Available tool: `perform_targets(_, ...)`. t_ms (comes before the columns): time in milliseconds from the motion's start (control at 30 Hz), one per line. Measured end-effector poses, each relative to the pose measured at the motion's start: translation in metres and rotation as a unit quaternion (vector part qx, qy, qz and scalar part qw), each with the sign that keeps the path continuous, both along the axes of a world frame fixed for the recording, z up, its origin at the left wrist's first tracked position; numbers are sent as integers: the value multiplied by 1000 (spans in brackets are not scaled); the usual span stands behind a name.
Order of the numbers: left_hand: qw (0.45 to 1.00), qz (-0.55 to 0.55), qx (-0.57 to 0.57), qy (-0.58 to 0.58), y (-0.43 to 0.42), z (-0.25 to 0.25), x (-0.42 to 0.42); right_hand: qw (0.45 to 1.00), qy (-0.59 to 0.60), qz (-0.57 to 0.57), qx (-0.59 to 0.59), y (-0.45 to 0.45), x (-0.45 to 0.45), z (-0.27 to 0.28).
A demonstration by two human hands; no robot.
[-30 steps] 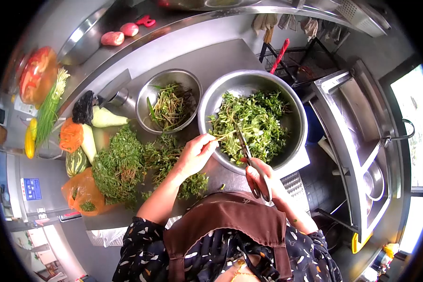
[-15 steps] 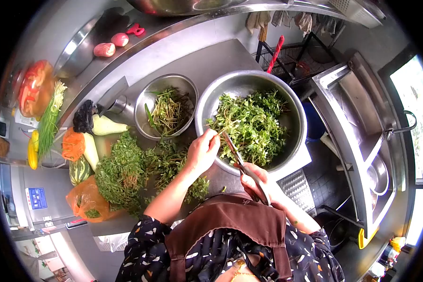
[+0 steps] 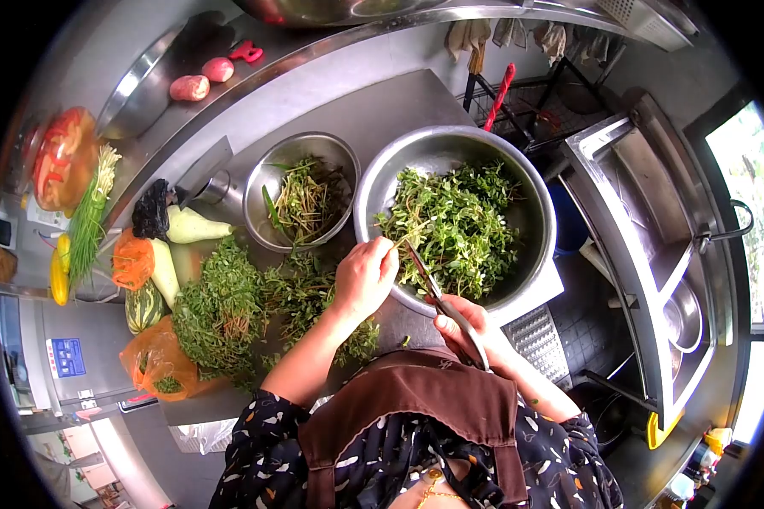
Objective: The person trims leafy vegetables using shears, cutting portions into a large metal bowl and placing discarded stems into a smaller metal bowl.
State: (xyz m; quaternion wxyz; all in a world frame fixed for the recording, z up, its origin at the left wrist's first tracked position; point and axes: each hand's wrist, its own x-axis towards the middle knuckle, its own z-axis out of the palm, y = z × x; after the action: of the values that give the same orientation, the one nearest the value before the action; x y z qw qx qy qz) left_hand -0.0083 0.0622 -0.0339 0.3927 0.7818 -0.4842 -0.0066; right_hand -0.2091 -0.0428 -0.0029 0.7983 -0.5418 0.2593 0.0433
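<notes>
My left hand pinches the stem end of a green sprig over the near rim of the large steel bowl. In my right hand is a pair of scissors, its blades pointing up at the sprig close to my left fingertips. Leafy greens are heaped inside the large bowl. To its left, a smaller steel bowl holds cut stems. More uncut greens lie in a pile left of my left forearm, with a looser bunch beside them.
Past the pile lie pale gourds, a striped squash and an orange plastic bag. A cleaver stands near the back wall. Scallions and radishes rest on the shelf. At right is a steel sink.
My left hand has shifted very slightly left. The scissors stay at the sprig, and the bowls and piles look the same.
</notes>
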Motion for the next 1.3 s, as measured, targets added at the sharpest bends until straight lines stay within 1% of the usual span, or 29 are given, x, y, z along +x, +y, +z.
perform_targets(133, 1000, -5, -6, -8, 0, 5, -1, 999, 9, 7, -29, -1, 2, 3)
perform_targets(300, 997, -40, 23, -59, 0, 4, -1, 999, 7, 8, -34, -1, 1, 3)
perform_targets(400, 997, -40, 30, -62, 0, 5, -1, 999, 2, 8, -31, -1, 0, 3)
perform_targets(467, 997, -45, 29, -64, 0, 6, -2, 998, -1, 13, -57, 0, -1, 1)
perform_targets(533, 996, -49, 28, -66, 0, 5, -4, 999, 2, 1, -36, 1, -2, -5)
perform_targets(600, 994, 15, 49, 98, 1, -2, -5, 1000, 4, -11, -15, 3, -3, -7)
perform_targets(633, 982, 13, 25, 189, 2, -9, -1, 999, -8, -47, 12, 4, -3, -6)
perform_targets(667, 961, 11, 0, 278, 3, -16, 4, 996, -21, -83, 40, 4, -3, -5)
perform_targets(700, 902, -7, -44, 430, 5, -22, 6, 997, -16, -68, 41, 1, -5, 2)
perform_targets(733, 902, -7, -44, 430, 5, -18, 6, 997, -16, -68, 41, 0, -5, 1)
perform_targets(800, 839, -21, -76, 538, 6, -8, 3, 994, -47, -42, 92, 1, -7, -1)
perform_targets(833, 836, -30, -76, 543, 6, -8, 3, 996, -44, -15, 81, 0, -8, -2)
perform_targets(1000, 843, -48, -79, 530, 5, -3, -8, 997, -46, -33, 57, 2, 1, 0)
perform_targets(1067, 835, -80, -51, 543, 7, -3, -10, 998, -2, -44, 51, 1, 4, 0)
perform_targets(1100, 829, -79, -57, 550, 8, -5, -9, 999, 9, -39, -14, 0, 5, 6)
perform_targets(1133, 830, -76, -59, 549, 9, -4, -7, 999, 8, -35, -14, 0, 5, 4)
perform_targets(1200, 843, -37, -84, 529, 11, -1, 8, 995, 19, -97, -1, 1, 3, -6)
perform_targets(1233, 874, -16, -86, 478, 13, 3, 23, 993, 14, -108, 44, -1, 2, -14)
perform_targets(1267, 901, 7, -85, 426, 18, 3, 41, 986, 37, -130, 101, -1, 2, -10)
perform_targets(1300, 932, 87, -30, 350, 23, 5, 59, 989, 32, -116, 88, -2, 0, -13)
